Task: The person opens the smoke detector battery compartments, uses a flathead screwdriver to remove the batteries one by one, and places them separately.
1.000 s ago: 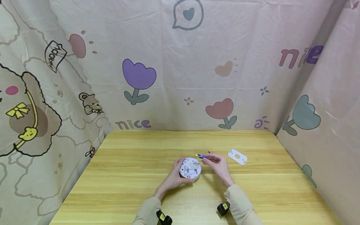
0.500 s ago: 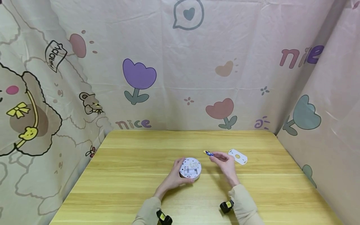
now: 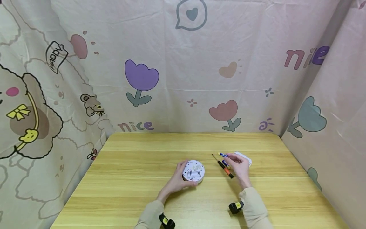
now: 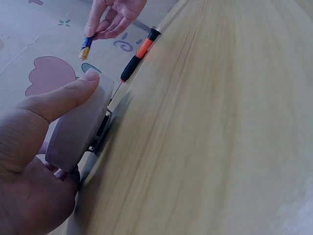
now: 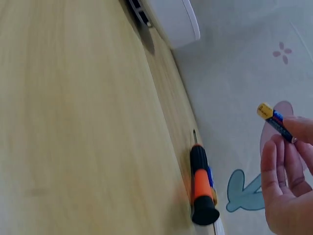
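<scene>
My left hand (image 3: pixel 176 180) grips a round white device (image 3: pixel 194 170), which looks like a smoke detector, by its rim; its back faces up and shows a battery compartment. In the left wrist view, the thumb lies along the side of the device (image 4: pixel 80 122). To the right, my right hand (image 3: pixel 240 166) pinches a small blue-and-yellow battery (image 5: pixel 276 121) between thumb and fingers, held above the table. Below that hand a screwdriver (image 3: pixel 225 168) with a black-and-orange handle lies on the wood. Beside it rests a second blue-and-yellow battery (image 3: pixel 225 163), partly hidden by the fingers.
A white oval plate (image 3: pixel 245 156) lies behind my right hand, which covers much of it. Black wrist cameras (image 3: pixel 236 207) sit at both sleeves. The wooden table (image 3: pixel 137 165) ends at a patterned cloth (image 3: pixel 183 95) at the back and sides.
My right hand has moved right with the battery, away from the device, over toward the white plate. The screwdriver and second battery have come into sight. My left hand has stayed in place.
</scene>
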The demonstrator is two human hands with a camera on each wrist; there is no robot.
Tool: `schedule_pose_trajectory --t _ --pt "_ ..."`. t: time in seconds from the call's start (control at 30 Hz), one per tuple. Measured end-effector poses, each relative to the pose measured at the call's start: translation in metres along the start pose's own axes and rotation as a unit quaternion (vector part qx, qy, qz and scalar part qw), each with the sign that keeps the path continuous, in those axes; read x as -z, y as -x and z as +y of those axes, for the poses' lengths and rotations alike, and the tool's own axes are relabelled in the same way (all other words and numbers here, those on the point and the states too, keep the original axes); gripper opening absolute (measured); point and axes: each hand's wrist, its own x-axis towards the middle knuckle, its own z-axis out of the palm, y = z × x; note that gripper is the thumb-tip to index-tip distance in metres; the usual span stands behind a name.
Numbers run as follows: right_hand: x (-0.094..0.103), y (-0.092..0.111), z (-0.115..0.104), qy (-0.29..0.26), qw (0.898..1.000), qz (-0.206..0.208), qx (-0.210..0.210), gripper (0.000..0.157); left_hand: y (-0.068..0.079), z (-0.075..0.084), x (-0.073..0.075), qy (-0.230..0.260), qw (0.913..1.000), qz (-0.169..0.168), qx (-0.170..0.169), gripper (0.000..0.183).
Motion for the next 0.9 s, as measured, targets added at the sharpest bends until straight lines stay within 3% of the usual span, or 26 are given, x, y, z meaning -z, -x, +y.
schedule_pose_trajectory --t 0.23,0.43,0.63,0.9 --pt "0.007 -0.003 0.003 -0.014 0.999 0.038 0.006 0.023 -0.001 -0.001 0.000 0.002 1.0000 0.002 -0.002 0.111" --pt "0.012 -0.004 0.007 0.043 0.998 0.052 -0.014 0.035 0.000 -0.001 0.000 0.000 1.0000 0.002 -0.003 0.111" --pt "0.019 -0.004 0.010 0.112 0.992 0.051 -0.027 0.033 0.000 0.000 0.000 0.006 1.0000 0.002 -0.001 0.111" --pt "0.025 -0.005 0.011 0.159 0.985 0.060 -0.021 0.030 -0.001 0.000 0.000 0.014 0.9999 0.001 0.001 0.111"
